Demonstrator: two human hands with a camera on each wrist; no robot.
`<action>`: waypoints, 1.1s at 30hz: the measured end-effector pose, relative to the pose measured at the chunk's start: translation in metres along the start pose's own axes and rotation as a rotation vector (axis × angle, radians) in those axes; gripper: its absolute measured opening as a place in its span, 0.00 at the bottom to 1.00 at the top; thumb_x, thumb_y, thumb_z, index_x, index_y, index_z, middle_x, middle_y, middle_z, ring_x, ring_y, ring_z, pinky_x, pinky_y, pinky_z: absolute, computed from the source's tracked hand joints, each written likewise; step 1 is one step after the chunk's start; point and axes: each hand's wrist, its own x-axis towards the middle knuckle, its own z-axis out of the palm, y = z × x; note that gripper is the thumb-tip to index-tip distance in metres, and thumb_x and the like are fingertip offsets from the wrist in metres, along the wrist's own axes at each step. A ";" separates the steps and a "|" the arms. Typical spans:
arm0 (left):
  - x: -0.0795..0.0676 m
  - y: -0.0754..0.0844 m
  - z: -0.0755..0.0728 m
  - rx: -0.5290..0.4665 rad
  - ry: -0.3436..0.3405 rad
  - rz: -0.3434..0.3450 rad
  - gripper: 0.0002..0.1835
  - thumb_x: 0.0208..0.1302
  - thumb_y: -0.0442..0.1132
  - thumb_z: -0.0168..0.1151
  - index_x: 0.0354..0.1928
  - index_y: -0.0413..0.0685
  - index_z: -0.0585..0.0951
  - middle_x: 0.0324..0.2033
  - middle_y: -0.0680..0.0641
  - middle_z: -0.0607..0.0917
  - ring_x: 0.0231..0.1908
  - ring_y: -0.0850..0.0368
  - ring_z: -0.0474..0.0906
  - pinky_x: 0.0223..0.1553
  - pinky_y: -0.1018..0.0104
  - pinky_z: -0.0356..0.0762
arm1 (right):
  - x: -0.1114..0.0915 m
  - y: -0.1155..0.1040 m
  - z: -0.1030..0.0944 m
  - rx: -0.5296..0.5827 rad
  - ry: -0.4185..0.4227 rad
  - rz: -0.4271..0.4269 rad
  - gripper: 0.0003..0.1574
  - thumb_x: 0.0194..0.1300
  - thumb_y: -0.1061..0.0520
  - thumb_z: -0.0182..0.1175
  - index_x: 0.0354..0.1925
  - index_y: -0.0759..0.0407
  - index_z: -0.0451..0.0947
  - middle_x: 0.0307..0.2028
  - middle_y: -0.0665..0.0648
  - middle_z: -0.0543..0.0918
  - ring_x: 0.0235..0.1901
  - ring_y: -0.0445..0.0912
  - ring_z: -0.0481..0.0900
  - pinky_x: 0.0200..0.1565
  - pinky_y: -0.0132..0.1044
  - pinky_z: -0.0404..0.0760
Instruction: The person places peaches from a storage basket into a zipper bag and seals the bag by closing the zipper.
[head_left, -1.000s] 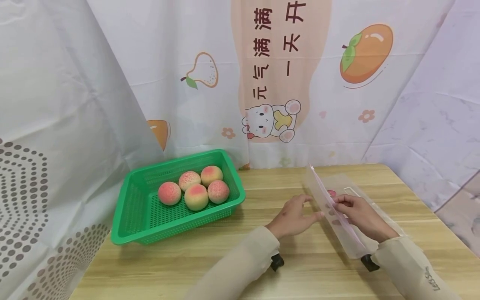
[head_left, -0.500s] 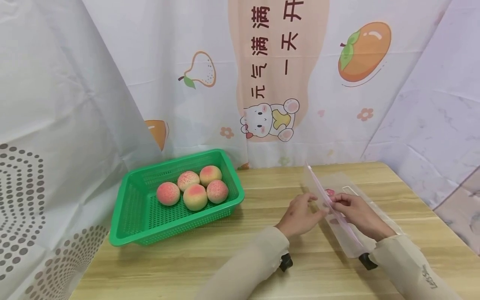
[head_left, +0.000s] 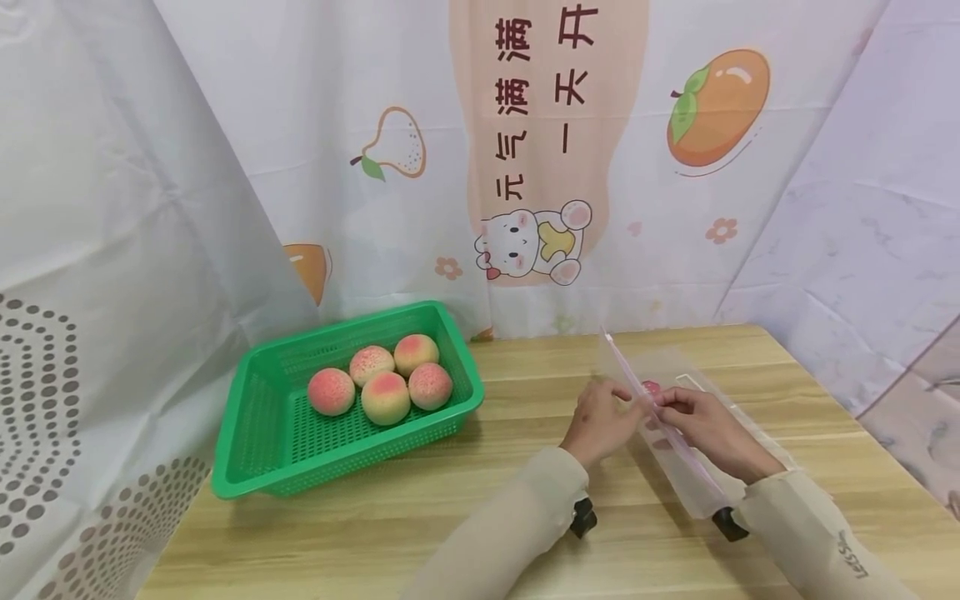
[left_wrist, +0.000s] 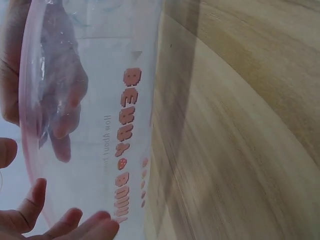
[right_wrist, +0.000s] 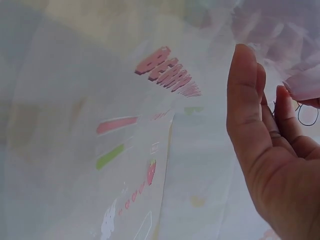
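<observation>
A clear zip bag [head_left: 697, 471] with a pink zip edge stands tilted on the table at the right. Red lettering and small strawberries [right_wrist: 151, 172] are printed on it. My right hand [head_left: 708, 425] pinches the bag's pink edge, on its right side. In the left wrist view that hand shows partly through the clear film. Close on the bag's other side is my left hand [head_left: 603, 421], its thumb and fingers at the pink edge. The left wrist view shows those fingers [left_wrist: 35, 200] bent slightly and spread apart, the thumb apart from them.
A green plastic basket [head_left: 262, 467] stands on the left of the wooden table [head_left: 525, 542], with several peaches [head_left: 386, 398] grouped in its right half. A printed curtain [head_left: 420, 67] hangs behind the table's far edge.
My left hand has moved right, up to the bag's pink edge. The right hand has kept its pinch on the bag. The whole head view has shifted slightly.
</observation>
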 end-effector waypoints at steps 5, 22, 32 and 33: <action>0.001 0.002 0.004 0.031 0.036 -0.006 0.18 0.63 0.60 0.65 0.34 0.53 0.79 0.42 0.59 0.76 0.42 0.62 0.72 0.43 0.67 0.72 | -0.001 -0.003 0.001 -0.010 0.009 0.000 0.16 0.74 0.62 0.50 0.52 0.75 0.73 0.45 0.63 0.85 0.40 0.41 0.84 0.35 0.33 0.79; 0.000 0.004 0.008 0.209 0.104 0.039 0.12 0.58 0.49 0.67 0.22 0.57 0.77 0.55 0.58 0.76 0.42 0.61 0.77 0.45 0.62 0.75 | -0.002 0.003 -0.001 0.046 -0.001 0.018 0.16 0.76 0.62 0.50 0.52 0.77 0.71 0.43 0.61 0.84 0.39 0.43 0.84 0.40 0.39 0.84; 0.000 -0.005 0.002 0.263 0.122 0.105 0.13 0.56 0.44 0.68 0.19 0.56 0.75 0.57 0.53 0.77 0.51 0.56 0.78 0.45 0.61 0.76 | -0.001 0.006 -0.003 0.115 0.011 -0.022 0.14 0.75 0.65 0.49 0.48 0.80 0.70 0.44 0.64 0.81 0.39 0.42 0.83 0.41 0.43 0.86; -0.001 -0.005 0.001 0.267 0.124 0.106 0.13 0.56 0.45 0.68 0.19 0.56 0.75 0.58 0.52 0.77 0.53 0.56 0.78 0.46 0.61 0.77 | -0.002 0.006 -0.003 0.120 0.011 -0.022 0.14 0.75 0.65 0.49 0.48 0.80 0.70 0.44 0.64 0.81 0.39 0.42 0.83 0.41 0.43 0.86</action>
